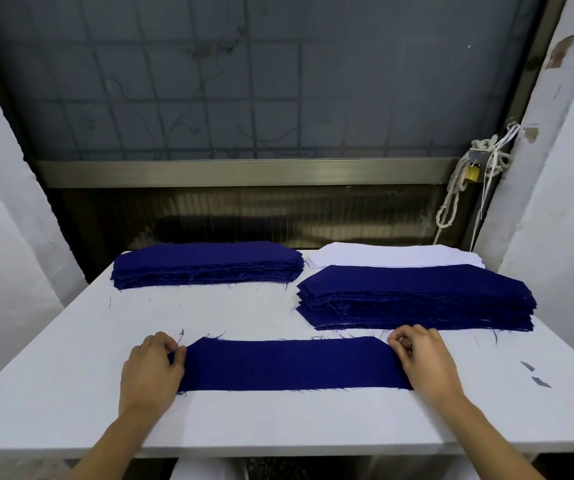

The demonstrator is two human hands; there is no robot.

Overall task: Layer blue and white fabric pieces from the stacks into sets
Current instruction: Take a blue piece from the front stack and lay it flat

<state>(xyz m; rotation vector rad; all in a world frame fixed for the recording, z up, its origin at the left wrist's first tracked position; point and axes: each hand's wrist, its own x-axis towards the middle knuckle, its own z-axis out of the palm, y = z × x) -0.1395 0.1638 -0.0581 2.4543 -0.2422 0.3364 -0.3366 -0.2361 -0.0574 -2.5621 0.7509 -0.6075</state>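
Observation:
A single dark blue fabric piece point(289, 363) lies flat near the front of the white table point(71, 358). My left hand point(152, 370) pinches its left end. At its right end my right hand point(424, 358) pinches the cloth with curled fingers. A stack of blue pieces point(206, 265) stands at the back left. A taller blue stack point(417, 299) stands at the right, just behind the single piece. Behind that one lies a stack of white pieces point(393, 256), partly hidden by the blue stack.
Loose blue threads are scattered on the table between the stacks. Two small grey scraps point(535, 374) lie at the right. A window and a wall close off the back edge, with rope and a padlock point(472, 173) hanging at the right.

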